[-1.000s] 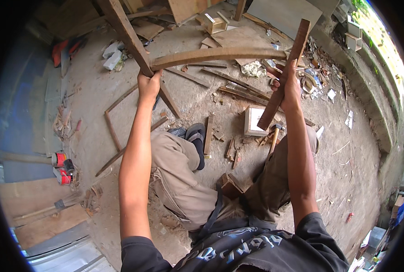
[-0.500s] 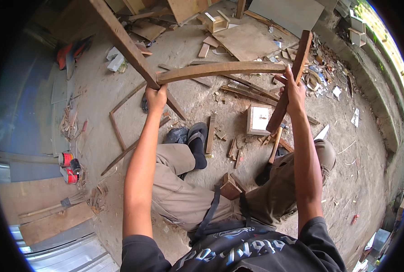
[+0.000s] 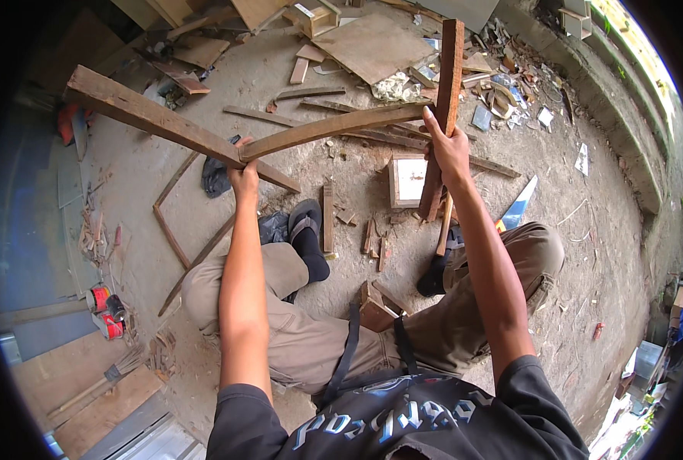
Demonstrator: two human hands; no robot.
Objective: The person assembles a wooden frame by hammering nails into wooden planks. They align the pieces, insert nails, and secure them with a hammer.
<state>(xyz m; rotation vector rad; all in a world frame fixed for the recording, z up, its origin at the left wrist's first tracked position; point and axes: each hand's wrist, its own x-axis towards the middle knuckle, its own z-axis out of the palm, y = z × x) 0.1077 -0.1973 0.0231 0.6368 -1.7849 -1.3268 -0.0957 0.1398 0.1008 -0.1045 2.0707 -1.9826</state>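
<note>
I hold up a wooden frame made of a long post [image 3: 153, 113], a crossrail [image 3: 334, 126] and a shorter post [image 3: 450, 69]. My left hand [image 3: 243, 175] is closed around the joint of the long post and the crossrail. At the other joint, my right hand [image 3: 450, 157] grips the shorter post, its thumb against the crossrail's end. Below the right hand, a wooden box [image 3: 409, 182] with a whitish face rests on the floor. A wooden tool handle [image 3: 445, 228] shows partly beneath the shorter post; its head is hidden.
A handsaw [image 3: 519, 203] lies by my right knee. An angled wooden frame [image 3: 171, 230] is on the floor to the left, near a black plastic bag [image 3: 215, 178]. Red cans [image 3: 105, 313] stand farther left. Scrap wood and a wide board [image 3: 372, 44] lie ahead. A small wooden piece [image 3: 376, 310] sits between my legs.
The held frame has turned: the long post's far end swung left and downward, and the shorter post stands more upright. Both hands keep their grip. The view has shifted, uncovering more of the handsaw.
</note>
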